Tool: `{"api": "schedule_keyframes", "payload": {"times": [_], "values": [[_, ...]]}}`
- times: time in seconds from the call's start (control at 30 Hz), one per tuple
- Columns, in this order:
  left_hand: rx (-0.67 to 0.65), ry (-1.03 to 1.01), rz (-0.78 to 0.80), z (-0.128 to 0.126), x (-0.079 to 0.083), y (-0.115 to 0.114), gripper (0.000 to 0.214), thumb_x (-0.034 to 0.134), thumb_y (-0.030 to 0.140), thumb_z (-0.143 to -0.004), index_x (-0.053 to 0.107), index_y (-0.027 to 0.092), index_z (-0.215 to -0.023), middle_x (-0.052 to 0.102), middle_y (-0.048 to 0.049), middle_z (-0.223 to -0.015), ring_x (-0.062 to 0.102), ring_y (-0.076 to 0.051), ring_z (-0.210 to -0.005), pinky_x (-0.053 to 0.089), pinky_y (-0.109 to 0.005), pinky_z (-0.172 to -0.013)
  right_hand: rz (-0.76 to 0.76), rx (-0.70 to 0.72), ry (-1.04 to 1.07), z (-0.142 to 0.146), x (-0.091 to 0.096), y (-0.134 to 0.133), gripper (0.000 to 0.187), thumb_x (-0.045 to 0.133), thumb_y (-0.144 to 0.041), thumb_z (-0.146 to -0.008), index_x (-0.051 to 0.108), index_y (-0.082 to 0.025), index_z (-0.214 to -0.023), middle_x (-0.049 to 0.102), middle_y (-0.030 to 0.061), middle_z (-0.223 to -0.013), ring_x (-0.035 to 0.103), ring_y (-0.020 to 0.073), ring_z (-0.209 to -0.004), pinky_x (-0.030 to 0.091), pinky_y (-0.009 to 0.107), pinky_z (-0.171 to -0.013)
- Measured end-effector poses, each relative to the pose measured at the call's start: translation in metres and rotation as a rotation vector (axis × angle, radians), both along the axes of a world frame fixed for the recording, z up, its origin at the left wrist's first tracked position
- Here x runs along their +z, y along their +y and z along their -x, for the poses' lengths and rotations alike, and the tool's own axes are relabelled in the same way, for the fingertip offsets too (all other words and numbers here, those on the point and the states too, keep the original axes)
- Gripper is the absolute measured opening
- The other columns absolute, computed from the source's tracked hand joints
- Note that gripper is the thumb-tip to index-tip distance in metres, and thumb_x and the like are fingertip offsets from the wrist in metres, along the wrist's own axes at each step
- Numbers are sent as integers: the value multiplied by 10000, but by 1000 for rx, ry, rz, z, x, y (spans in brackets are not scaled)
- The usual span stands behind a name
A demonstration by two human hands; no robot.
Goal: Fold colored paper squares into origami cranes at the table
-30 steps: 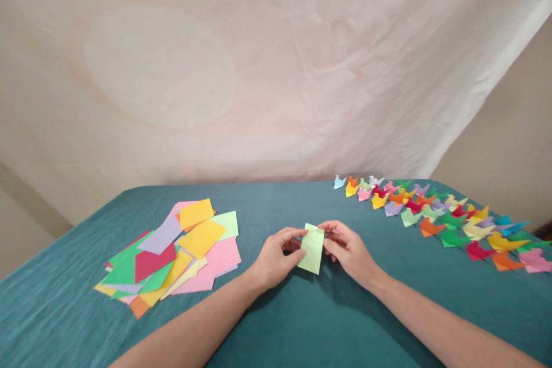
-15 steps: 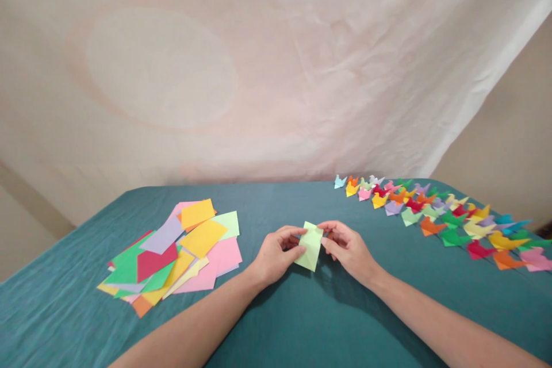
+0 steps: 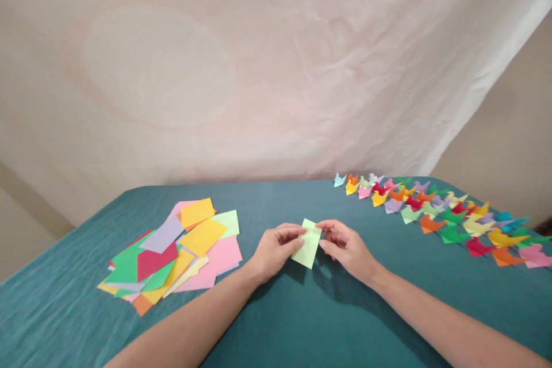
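Note:
A folded light green paper [image 3: 307,247] is held between both hands just above the teal tablecloth [image 3: 276,322]. My left hand [image 3: 273,251] pinches its left edge with fingers and thumb. My right hand [image 3: 347,247] pinches its top right corner. The paper is a narrow rectangle, tilted a little, its lower end pointing toward me.
A loose heap of coloured paper squares [image 3: 172,250] lies on the left of the table. Several folded paper birds [image 3: 435,213] in many colours stand in rows along the right side. A pale cloth backdrop [image 3: 259,69] hangs behind the table.
Both hands and the green paper have shifted slightly left and away from me. The paper has tilted a little more.

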State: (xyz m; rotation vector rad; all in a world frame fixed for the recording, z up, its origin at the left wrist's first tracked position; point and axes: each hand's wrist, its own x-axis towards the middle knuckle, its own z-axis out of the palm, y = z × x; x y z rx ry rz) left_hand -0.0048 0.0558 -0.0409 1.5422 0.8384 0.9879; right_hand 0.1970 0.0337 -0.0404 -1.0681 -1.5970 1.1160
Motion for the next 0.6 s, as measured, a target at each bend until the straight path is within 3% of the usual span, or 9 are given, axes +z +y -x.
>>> {"api": "schedule_keyframes", "payload": {"times": [0.6], "values": [[-42, -67, 45, 2, 1, 2, 264, 673, 302, -767, 689, 164, -991, 593, -77, -1064, 555, -184, -943, 432, -265, -828, 8, 67, 54, 0, -4, 0, 333, 590, -266, -796, 476, -174, -1096, 439, -52, -637, 367, 87, -526, 280, 225, -489]]}}
